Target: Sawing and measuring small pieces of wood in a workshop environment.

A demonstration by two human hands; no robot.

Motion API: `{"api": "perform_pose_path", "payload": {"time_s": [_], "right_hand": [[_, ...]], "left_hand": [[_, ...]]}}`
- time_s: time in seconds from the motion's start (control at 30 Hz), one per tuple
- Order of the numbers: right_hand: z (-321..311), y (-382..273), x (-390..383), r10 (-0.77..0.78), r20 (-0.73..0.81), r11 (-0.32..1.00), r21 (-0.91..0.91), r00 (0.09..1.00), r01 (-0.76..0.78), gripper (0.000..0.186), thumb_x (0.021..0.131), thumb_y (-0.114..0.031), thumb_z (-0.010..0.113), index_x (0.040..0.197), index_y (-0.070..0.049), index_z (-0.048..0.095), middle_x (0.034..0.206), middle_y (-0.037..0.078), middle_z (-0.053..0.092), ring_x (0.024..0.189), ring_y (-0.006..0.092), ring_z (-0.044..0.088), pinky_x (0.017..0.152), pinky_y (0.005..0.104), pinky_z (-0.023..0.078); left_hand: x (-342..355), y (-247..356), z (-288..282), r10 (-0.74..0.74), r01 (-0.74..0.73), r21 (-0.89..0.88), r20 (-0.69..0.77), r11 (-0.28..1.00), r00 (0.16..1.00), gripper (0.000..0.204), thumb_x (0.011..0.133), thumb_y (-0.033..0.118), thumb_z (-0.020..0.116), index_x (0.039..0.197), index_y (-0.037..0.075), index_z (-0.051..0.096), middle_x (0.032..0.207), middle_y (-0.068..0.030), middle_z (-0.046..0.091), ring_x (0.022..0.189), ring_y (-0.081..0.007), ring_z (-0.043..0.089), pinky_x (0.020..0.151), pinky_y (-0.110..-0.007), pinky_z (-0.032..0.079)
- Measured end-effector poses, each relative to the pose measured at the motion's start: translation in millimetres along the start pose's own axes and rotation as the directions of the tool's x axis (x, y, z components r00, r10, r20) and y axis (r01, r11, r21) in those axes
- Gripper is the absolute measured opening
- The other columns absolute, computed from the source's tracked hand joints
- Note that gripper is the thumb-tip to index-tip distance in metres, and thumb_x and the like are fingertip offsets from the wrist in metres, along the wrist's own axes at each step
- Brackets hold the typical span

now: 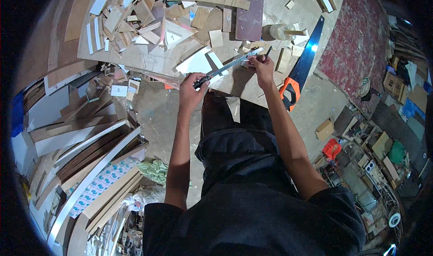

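My left hand (191, 89) is closed around the black body of what looks like a tape measure, at the table's near edge. From it a narrow pale grey strip, the tape measure's blade (232, 63), runs out up and to the right. My right hand (263, 69) is near the blade's far end, with a thin dark pencil (268, 53) pinched in its fingers. Whether those fingers also touch the blade cannot be made out. Below the blade lies a white board piece (195, 63) on the wooden worktable (149, 57).
A handsaw (309, 53) with an orange and black handle lies by my right forearm. A clear jar (282, 32) and a maroon board (249, 15) lie farther back. Wood offcuts (144, 13) crowd the table's left. Stacked boards (90, 170) stand at left; a red basket (331, 148) sits right.
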State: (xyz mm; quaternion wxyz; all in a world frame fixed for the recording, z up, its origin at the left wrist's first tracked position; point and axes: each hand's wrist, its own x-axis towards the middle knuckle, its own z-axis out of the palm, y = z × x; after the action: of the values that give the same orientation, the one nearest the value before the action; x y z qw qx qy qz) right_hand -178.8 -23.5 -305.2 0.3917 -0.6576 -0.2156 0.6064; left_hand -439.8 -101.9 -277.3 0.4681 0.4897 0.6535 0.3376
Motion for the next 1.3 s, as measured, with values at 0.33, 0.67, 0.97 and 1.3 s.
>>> {"api": "perform_pose_path", "payload": {"time_s": [0.33, 0.67, 0.97, 1.3], "right_hand": [[-9.4, 6.2, 1.7, -0.045, 0.021, 0.999, 0.001, 0.999, 0.045, 0.025, 0.085, -0.005, 0.072, 0.079, -0.011, 0.049, 0.087, 0.007, 0.068, 0.077, 0.0178, 0.069, 0.066, 0.0329, 0.058], [-7.7, 4.2, 0.5, -0.055, -0.007, 0.998, 0.017, 0.998, 0.056, 0.032, 0.085, -0.001, 0.073, 0.078, -0.012, 0.044, 0.081, 0.004, 0.063, 0.074, 0.0129, 0.065, 0.067, 0.0298, 0.056], [7.3, 10.4, -32.5, 0.029, 0.127, 0.99, -0.137, 0.992, -0.012, 0.031, 0.083, -0.009, 0.077, 0.083, -0.008, 0.047, 0.084, 0.006, 0.067, 0.073, 0.0123, 0.064, 0.064, 0.0274, 0.053], [40.0, 19.8, -33.7, 0.001, 0.166, 0.989, -0.148, 0.986, 0.024, 0.032, 0.078, -0.012, 0.083, 0.09, -0.007, 0.053, 0.084, 0.002, 0.067, 0.068, 0.0085, 0.061, 0.053, 0.0225, 0.048]], "left_hand": [[7.8, -0.8, 11.9, 0.021, -0.02, 0.039, -0.034, 0.999, 0.999, 0.022, 0.082, 0.015, 0.076, 0.097, 0.002, 0.066, 0.087, -0.012, 0.066, 0.075, -0.0222, 0.066, 0.07, -0.033, 0.052], [19.1, 4.7, 14.0, -0.119, 0.094, 0.231, 0.096, 0.968, 0.988, 0.025, 0.084, 0.029, 0.074, 0.094, 0.007, 0.067, 0.087, -0.0112, 0.069, 0.079, -0.0287, 0.068, 0.072, -0.041, 0.052], [21.6, 3.3, 12.3, -0.155, 0.11, 0.284, 0.143, 0.952, 0.977, 0.022, 0.083, 0.028, 0.073, 0.093, 0.009, 0.07, 0.089, -0.0124, 0.07, 0.084, -0.0318, 0.067, 0.074, -0.042, 0.052], [20.5, 5.7, 14.7, -0.1, 0.065, 0.262, 0.121, 0.963, 0.988, 0.021, 0.082, 0.027, 0.074, 0.091, 0.008, 0.07, 0.085, -0.0125, 0.07, 0.077, -0.031, 0.068, 0.071, -0.041, 0.052]]}}
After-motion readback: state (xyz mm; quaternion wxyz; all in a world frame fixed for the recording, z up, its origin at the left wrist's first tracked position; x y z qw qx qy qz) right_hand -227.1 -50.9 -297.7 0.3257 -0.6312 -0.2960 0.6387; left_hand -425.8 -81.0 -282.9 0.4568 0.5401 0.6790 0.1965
